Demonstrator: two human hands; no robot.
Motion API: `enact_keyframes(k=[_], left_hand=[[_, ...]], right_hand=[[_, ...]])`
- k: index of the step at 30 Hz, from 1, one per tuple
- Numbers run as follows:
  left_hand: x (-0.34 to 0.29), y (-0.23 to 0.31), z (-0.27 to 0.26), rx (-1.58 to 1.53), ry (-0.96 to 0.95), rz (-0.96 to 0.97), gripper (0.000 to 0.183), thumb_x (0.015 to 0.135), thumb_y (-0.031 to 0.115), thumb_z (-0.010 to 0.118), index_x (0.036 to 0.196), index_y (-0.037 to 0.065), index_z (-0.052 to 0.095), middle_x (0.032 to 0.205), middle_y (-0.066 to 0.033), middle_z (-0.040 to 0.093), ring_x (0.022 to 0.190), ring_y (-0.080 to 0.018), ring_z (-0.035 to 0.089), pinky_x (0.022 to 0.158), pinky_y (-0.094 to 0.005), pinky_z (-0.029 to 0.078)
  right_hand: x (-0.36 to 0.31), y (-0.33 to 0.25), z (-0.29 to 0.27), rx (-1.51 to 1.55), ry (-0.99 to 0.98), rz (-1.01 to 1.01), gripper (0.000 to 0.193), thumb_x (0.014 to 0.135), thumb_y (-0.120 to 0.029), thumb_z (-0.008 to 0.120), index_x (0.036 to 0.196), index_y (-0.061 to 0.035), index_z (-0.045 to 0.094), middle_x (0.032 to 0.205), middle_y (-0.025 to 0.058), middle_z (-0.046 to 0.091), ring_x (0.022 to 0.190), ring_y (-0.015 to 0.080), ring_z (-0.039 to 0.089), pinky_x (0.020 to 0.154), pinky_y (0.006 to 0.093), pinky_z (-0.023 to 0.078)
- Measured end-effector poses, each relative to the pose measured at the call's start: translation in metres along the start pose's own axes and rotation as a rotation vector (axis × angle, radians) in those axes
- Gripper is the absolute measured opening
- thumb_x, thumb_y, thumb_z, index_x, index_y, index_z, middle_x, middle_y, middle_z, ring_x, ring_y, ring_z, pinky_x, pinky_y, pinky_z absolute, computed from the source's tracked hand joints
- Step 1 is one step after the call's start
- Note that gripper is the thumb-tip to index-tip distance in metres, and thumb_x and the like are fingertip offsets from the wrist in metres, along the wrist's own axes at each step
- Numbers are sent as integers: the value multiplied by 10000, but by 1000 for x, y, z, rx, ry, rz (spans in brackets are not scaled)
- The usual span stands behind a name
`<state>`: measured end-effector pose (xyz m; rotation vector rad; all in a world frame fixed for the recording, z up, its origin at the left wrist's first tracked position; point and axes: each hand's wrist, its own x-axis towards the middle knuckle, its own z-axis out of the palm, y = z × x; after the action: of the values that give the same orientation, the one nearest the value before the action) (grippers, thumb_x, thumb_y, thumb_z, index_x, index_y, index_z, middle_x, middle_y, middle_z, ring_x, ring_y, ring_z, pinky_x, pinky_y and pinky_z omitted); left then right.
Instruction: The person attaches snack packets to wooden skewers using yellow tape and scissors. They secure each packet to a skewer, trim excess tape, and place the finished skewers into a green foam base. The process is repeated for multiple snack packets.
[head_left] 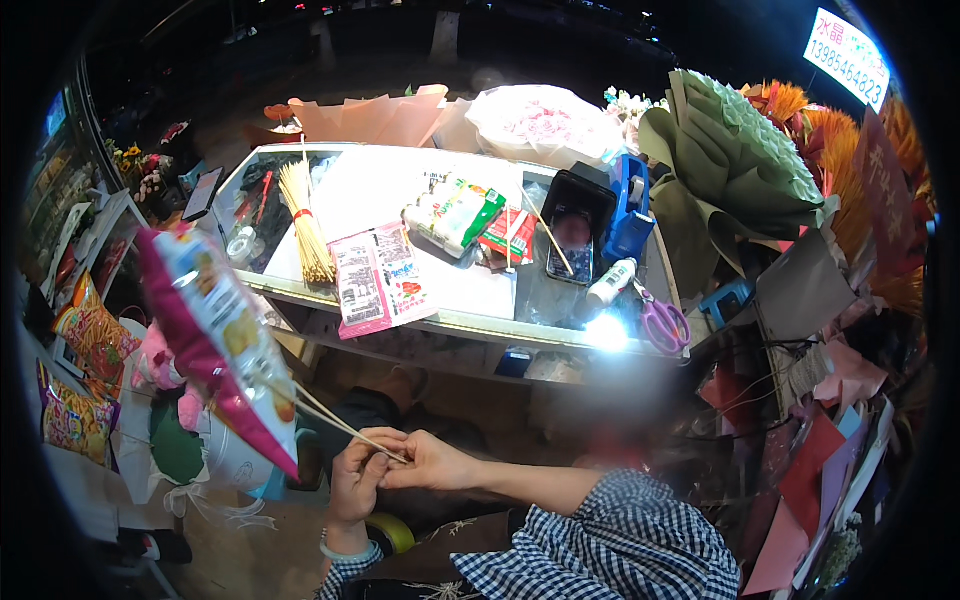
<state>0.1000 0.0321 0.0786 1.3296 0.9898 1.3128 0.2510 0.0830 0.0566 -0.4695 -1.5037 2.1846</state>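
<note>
Both hands meet low in the middle of the head view, closed around the lower ends of thin bamboo sticks (335, 421). My left hand (355, 478) pinches them from the left, and my right hand (432, 463) grips the same ends from the right. The sticks run up and left to a pink-and-white snack bag (222, 335), which is held tilted in the air; how they are fixed to it is hidden. Beside my left wrist is a yellow-green ring, perhaps a tape roll (396, 533).
On the white-topped table (350, 200) lie a bundle of bamboo sticks (306, 228), another snack packet (378, 280), a multipack (455, 215), a blue tape dispenser (627, 208), a white bottle (611, 284) and purple scissors (664, 320). Wrapped bouquets (548, 120) stand behind; snack bags (97, 330) hang left.
</note>
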Motion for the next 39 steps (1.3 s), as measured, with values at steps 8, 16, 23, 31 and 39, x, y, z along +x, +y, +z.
enact_keyframes(k=[8, 16, 23, 31, 39], left_hand=[[-2, -6, 2, 202, 92, 75, 167, 941, 132, 541, 901, -22, 595, 902, -124, 652, 783, -138, 611, 727, -254, 489], [1, -11, -19, 132, 445, 23, 126, 974, 104, 483, 950, -12, 525, 810, -80, 626, 618, -86, 579, 577, -192, 487], [-3, -27, -35, 160, 592, 131, 69, 986, 81, 446, 941, 46, 485, 822, -99, 612, 615, -110, 590, 564, -228, 503], [-30, -39, -39, 91, 834, 131, 168, 980, 126, 479, 983, -39, 513, 833, -115, 623, 646, -139, 632, 563, -236, 525], [-27, -43, -61, -32, 1110, 246, 192, 982, 192, 492, 973, 1, 506, 816, -115, 634, 603, -121, 610, 533, -219, 503]], right_hand=[[-42, -24, -23, -425, 14, -164, 542, 843, -316, 698, 1249, -12, 506, 1062, 111, 568, 988, 171, 517, 836, 302, 431], [-190, -134, -147, -1778, 1425, 59, 386, 798, -61, 629, 1159, 12, 516, 1114, 203, 552, 1028, 365, 542, 868, 431, 453], [-253, -116, -194, -1613, 1198, 179, 470, 806, -93, 629, 1244, 26, 506, 1192, 227, 564, 1072, 369, 563, 937, 391, 444], [-271, -132, -191, -1652, 1098, 150, 606, 844, -265, 625, 1353, -21, 405, 1152, 160, 604, 949, 289, 614, 790, 398, 480], [-152, -110, -62, -951, 533, -56, 557, 701, -192, 660, 1197, 22, 523, 1051, 106, 584, 953, 196, 562, 839, 316, 452]])
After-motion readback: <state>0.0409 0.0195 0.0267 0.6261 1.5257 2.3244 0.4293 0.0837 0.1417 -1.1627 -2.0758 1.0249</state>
